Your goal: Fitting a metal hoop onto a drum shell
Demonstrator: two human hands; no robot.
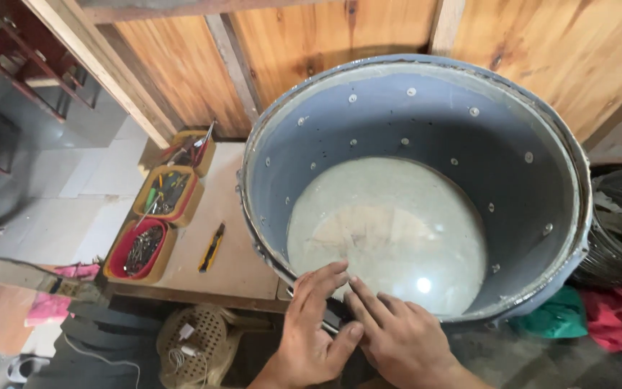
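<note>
Wooden wall panels back our pale counter. On it the large grey riveted drum tub lies tilted, mouth toward us. Our left hand and right hand press its near rim, grips unclenched, holding nothing; progress unclear. Yellow tool trays sit left.

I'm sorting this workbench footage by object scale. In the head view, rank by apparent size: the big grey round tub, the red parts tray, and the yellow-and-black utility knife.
Largest to smallest as they look:
1. Big grey round tub, which both hands touch at its near rim.
2. Red parts tray holding metal bits.
3. Yellow-and-black utility knife on the bench.
The tub sits nearer the camera, but the gap is plain.
</note>
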